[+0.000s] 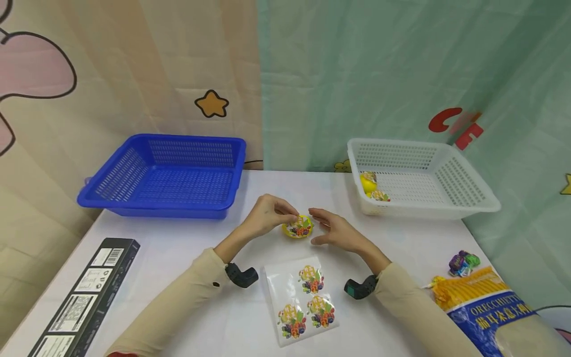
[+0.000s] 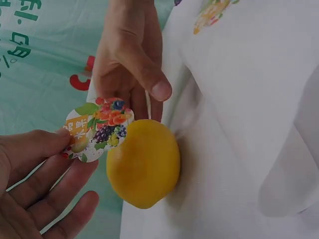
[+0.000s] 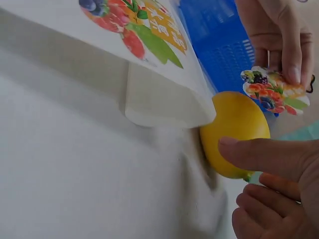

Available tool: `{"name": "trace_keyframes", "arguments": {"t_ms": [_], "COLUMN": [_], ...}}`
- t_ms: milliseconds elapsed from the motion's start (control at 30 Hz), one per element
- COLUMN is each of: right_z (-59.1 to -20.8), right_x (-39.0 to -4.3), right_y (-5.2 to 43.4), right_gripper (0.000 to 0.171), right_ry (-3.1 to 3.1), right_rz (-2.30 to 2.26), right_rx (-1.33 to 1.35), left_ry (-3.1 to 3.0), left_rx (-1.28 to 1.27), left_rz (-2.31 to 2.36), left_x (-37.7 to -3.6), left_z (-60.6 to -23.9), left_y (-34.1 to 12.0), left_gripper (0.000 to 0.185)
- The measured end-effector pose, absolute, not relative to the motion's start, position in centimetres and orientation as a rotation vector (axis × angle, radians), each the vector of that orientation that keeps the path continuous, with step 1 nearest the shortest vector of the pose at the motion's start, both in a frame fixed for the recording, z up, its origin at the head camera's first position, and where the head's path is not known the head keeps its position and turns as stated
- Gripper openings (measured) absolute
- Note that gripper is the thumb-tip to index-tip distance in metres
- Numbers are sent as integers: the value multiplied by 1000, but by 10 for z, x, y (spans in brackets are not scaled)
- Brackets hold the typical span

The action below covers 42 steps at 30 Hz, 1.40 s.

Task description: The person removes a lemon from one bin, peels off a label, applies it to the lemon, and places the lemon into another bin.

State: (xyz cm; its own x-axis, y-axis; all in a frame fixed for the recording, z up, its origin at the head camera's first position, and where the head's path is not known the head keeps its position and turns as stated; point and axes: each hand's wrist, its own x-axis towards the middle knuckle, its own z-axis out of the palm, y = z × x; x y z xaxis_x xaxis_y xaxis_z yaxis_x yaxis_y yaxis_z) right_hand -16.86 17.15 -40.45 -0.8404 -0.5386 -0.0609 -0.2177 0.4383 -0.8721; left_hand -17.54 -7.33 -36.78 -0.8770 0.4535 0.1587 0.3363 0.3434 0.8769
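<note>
A printed fruit sticker [image 2: 99, 130] is pinched between the thumb and fingers of my left hand [image 1: 266, 216]. It is held just above a yellow lemon [image 2: 144, 172] lying on the white table, and covers much of it in the head view. To the lemon's right is my right hand [image 1: 340, 232], fingers spread and relaxed, holding nothing. Its thumb [image 3: 254, 153] overlaps the lemon in the right wrist view; whether they touch, I cannot tell. Nearer me lies a white sticker sheet [image 1: 282, 285] bearing 3 fruit stickers, its edge curling up in the wrist views.
A blue basket [image 1: 162, 207] stands back left. The white basket [image 1: 415, 212] at back right holds yellow fruit [image 1: 368, 183] with stickers. A long black box [image 1: 85, 297] lies left; wrapped candies [image 1: 464, 263] and an orecchiette bag [image 1: 495, 307] lie right. A curtain [image 1: 312, 74] hangs behind.
</note>
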Motion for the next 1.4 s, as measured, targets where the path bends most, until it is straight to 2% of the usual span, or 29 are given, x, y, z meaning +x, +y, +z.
{"name": "trace_keyframes", "arguments": {"t_ms": [100,167,433,633,733,867,967,1200,1400], "right_z": [-407,-406,-409,-410,-410,-409,-410,-413,-417], "right_x": [-174,-175,-177,-176,-177,-177,-177,-176,-175], "right_y": [159,153,145,142,141,141,143,146,150], "right_gripper": [87,87,62,58,59,59,59,59,71], "right_ry": [2308,2300,2437,2503,2519,2536,2547,2558,2596], "right_rz": [-1337,-1344,-1353,-1336,-1328,-1322,-1322,-1305,-1242], "right_rx": [-717,-732,-765,-720,-699,-664,-641,-685,-743], "left_ry": [2501,2527,2666,2783,2915,2981,2922,2873,2851], "left_rx": [731,740,747,785,990,1452,1623,1559,1503], "left_rz": [1544,1533,1483,1449,1340,1136,1045,996,987], "left_x": [-178,-180,-184,-185,-182,-178,-178,-179,-181], "left_z": [-374,-376,-383,-388,-391,-395,-398,-400,-402], "left_y": [-69,-68,-67,-68,-70,-71,-71,-71,-68], "left_gripper": [7,7,5,8,12,12,12,14,27]}}
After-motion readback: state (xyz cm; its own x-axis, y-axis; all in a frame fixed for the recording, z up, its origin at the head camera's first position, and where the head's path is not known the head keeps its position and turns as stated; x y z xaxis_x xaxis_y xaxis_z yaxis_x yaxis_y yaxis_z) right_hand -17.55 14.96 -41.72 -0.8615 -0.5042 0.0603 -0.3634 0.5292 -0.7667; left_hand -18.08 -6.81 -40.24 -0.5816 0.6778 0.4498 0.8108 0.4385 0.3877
